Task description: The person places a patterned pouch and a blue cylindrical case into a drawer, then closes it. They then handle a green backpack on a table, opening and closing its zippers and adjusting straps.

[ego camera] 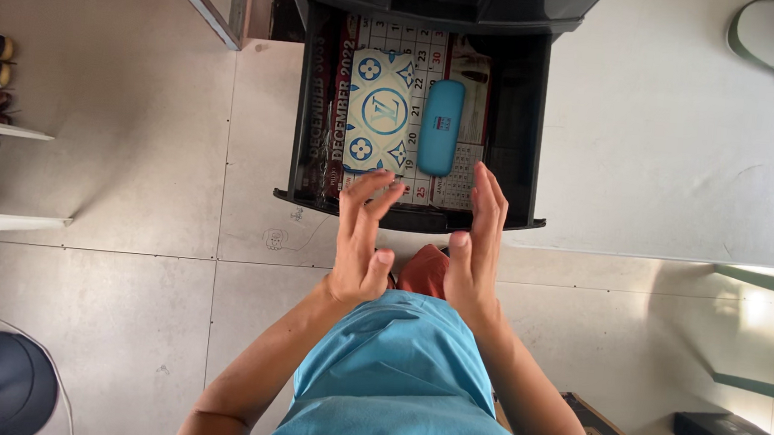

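Seen from above, a person in a blue shirt stands before an open black drawer (521,118). Both hands hover empty at its near edge, fingers spread: the left hand (363,239) and the right hand (478,242), palms facing each other. Inside, on a calendar sheet (427,57), lie a patterned blue-and-cream pouch (378,108) and, just right of it, a teal oblong case (440,126). Reaching in well probably means lifting over the drawer's front lip. The drawer's far end is hidden beneath the cabinet; its shadowed right part is hard to read.
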